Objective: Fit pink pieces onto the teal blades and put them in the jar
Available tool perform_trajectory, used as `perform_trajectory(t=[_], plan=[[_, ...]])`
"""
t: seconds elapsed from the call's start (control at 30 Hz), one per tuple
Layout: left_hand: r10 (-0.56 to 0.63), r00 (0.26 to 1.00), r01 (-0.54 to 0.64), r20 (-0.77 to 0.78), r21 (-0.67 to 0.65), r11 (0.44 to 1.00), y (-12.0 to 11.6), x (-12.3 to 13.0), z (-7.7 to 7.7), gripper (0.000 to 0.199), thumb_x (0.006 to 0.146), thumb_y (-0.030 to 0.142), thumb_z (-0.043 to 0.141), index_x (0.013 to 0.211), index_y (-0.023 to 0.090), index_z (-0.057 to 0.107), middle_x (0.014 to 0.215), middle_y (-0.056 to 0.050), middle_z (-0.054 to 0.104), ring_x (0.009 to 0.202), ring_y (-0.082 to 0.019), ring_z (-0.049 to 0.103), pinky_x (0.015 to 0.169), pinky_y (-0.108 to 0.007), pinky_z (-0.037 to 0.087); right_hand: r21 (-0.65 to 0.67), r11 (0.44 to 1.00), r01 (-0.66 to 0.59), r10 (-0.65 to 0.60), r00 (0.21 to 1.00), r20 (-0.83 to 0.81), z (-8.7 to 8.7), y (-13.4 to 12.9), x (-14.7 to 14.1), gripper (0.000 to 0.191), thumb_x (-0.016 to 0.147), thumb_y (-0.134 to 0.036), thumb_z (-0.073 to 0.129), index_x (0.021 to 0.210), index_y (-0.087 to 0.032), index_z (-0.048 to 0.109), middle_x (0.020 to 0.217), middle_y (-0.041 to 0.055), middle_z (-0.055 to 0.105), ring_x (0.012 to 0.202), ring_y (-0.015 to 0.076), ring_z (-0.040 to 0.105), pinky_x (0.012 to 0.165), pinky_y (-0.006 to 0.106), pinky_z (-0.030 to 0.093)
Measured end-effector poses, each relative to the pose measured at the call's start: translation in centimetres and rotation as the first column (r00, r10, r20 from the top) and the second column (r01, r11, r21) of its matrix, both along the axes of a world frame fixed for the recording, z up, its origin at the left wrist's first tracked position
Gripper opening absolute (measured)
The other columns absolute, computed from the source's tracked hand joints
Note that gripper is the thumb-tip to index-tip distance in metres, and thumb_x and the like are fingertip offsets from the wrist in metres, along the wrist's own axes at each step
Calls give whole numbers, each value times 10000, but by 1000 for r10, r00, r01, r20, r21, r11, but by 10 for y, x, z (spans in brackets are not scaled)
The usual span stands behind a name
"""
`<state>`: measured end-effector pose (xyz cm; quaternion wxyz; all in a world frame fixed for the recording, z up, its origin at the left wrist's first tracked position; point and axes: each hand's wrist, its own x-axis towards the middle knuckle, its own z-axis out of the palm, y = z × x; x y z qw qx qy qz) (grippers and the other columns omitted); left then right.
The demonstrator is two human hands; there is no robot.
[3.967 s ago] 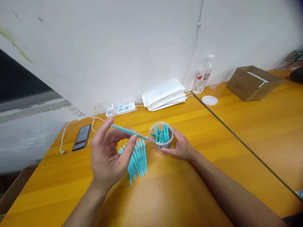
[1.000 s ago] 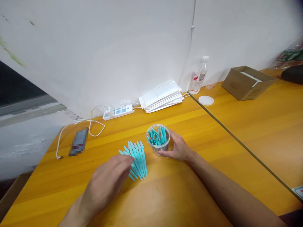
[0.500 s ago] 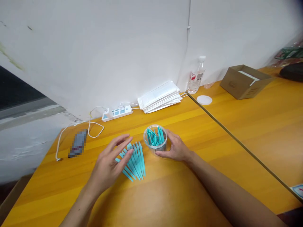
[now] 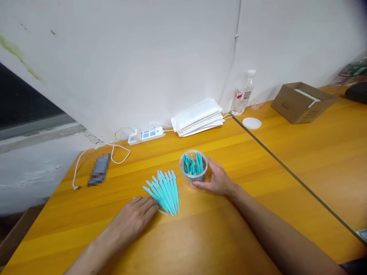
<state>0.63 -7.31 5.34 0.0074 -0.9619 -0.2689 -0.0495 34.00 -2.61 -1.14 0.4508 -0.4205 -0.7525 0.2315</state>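
A clear round tub (image 4: 195, 180) with several turquoise sticks (image 4: 197, 163) inside stands upright on the table. My right hand (image 4: 216, 178) is closed round its right side, thumb at the front. To the left of the tub, several flat turquoise pieces (image 4: 166, 191) lie fanned out on the wood. My left hand (image 4: 140, 214) rests low on the table at the left edge of the fan, fingers curled beside the lowest pieces. One thin piece shows by its fingertips; whether the fingers grip it is hidden.
Along the wall are a white power strip (image 4: 146, 135), a stack of white packets (image 4: 197, 118) and a water bottle (image 4: 242, 95). A white lid (image 4: 251, 123) and a cardboard box (image 4: 298, 107) are at the right. A blurred dark object (image 4: 99, 170) and a white cable lie left.
My left hand has come down from above the fanned pieces to the table at their lower left, its fingers curling. My right hand still holds the tub. The view has shifted slightly.
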Motion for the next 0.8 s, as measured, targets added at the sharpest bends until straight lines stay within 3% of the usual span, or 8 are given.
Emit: perform_trajectory(t=[0.1,0.23,0.3,0.4,0.5,0.6,0.67,0.8], plan=[[176,915,-199,363,26,980,2,24,40,227,979,175,522,1188,224,593,1044,-43,717,937,-161,698,870,-296,577,-1,1000,-4,4,1000,-10,1,0,0,826,738,-480,800,1430,-216,433,1320,127,630,1199,294,619,1016,427,505],[279,464,-376,841,-98,922,18,87,76,632,928,211,630,1481,277,329,942,-11,677,844,-165,703,802,-342,629,-14,1000,-7,7,1000,-11,0,0,-1,847,734,-485,802,1444,-226,420,1353,117,613,1228,291,601,1026,425,498],[256,505,-350,825,-76,934,31,111,74,643,928,213,632,1497,274,339,946,-6,684,819,-147,695,807,-330,626,-16,1000,-10,10,1000,-13,1,0,-1,862,737,-487,801,1457,-228,403,1371,120,600,1245,293,589,1036,432,491],[208,698,-286,685,0,958,47,123,57,478,938,179,602,1400,253,505,992,-18,705,881,-140,690,868,-328,598,-9,1000,-19,19,1000,-17,3,-1,-1,852,741,-489,800,1449,-228,406,1362,122,602,1235,289,592,1034,432,490],[187,840,-251,510,59,966,48,111,42,329,943,204,592,1265,257,634,1233,-75,659,1149,-224,625,1004,-452,528,-1,999,-35,35,999,-20,6,-1,-1,797,744,-486,798,1409,-233,437,1317,108,626,1195,273,613,1019,413,495],[267,863,-294,429,-3,956,38,80,33,406,959,246,570,1364,269,571,1471,-109,500,1332,-277,499,1079,-522,457,8,999,-33,33,999,-20,6,0,-1,785,748,-484,796,1399,-237,434,1293,102,636,1176,265,622,1010,400,497],[318,848,-321,424,-67,945,30,55,25,421,969,230,549,1388,269,547,1404,-102,562,1262,-237,562,1032,-451,508,10,1000,-23,23,1000,-18,5,0,-1,786,742,-484,799,1394,-239,435,1278,100,642,1168,265,626,1001,397,501],[205,971,-188,125,-134,973,18,16,1,216,964,208,537,1068,267,717,1028,-31,726,913,-171,697,803,-315,581,4,1000,-13,13,1000,-12,1,1,-1,799,736,-479,802,1401,-230,436,1290,111,636,1176,274,624,1003,402,503]])
